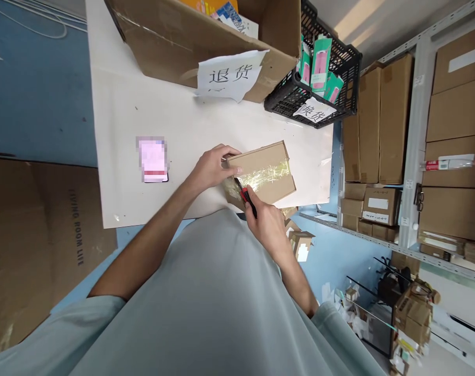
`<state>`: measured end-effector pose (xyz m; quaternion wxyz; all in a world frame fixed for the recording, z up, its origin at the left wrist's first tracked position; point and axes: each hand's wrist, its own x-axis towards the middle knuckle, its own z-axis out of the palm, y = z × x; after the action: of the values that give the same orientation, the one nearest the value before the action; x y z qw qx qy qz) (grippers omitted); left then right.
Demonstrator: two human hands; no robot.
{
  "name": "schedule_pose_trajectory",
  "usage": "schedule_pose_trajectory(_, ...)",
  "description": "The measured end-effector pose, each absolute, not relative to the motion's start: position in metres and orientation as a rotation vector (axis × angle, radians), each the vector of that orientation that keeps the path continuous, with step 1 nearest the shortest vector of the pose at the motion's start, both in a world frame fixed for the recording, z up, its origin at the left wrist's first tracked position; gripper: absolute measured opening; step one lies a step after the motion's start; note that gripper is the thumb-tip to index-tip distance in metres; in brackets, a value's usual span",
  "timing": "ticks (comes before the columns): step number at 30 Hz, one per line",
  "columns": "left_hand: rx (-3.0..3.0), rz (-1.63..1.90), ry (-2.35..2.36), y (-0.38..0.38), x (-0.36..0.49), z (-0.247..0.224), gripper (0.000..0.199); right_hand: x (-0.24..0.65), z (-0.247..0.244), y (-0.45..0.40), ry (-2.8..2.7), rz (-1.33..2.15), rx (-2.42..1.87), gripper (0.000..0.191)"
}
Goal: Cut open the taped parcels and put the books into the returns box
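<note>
From where I stand, the work looks to be at the opening stage: a cardboard box (277,156) sits at a slant by the near edge of the white worktop (182,115), close against the person's shirt (217,271), and a cutter is at its taped left end. The left hand (212,166) holds the box at its far left corner, thumb on top and fingers over the far side. The right hand (267,223) has its fingers wrapped around the red and black knife (245,195), its tip by the edge just below that thumb. Shiny tape (270,175) runs along the top; I can't tell whether the blade has cut through yet.

As I judge it, the next move calls for a firm hold on the corner and a shallow stroke along the seam, with the left thumb kept out of the blade's line. A big carton (162,44) and a black crate (350,78) stand at the far side, and a blurred pink item (153,156) lies well to the left.
</note>
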<state>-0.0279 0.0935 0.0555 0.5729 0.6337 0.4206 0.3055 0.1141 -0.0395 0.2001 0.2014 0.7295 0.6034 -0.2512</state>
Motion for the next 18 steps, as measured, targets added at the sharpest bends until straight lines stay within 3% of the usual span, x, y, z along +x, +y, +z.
schedule_pose_trajectory(10, 1.458, 0.736, 1.050, 0.085, -0.022, 0.053, 0.041, 0.080, 0.217, -0.036, 1.492, -0.585, 1.864, 0.072)
schedule_pose_trajectory(18, 1.428, 0.724, 1.057, 0.076, -0.026, 0.057, 0.042, 0.080, 0.213, -0.039, 1.490, -0.588, 1.821, 0.066)
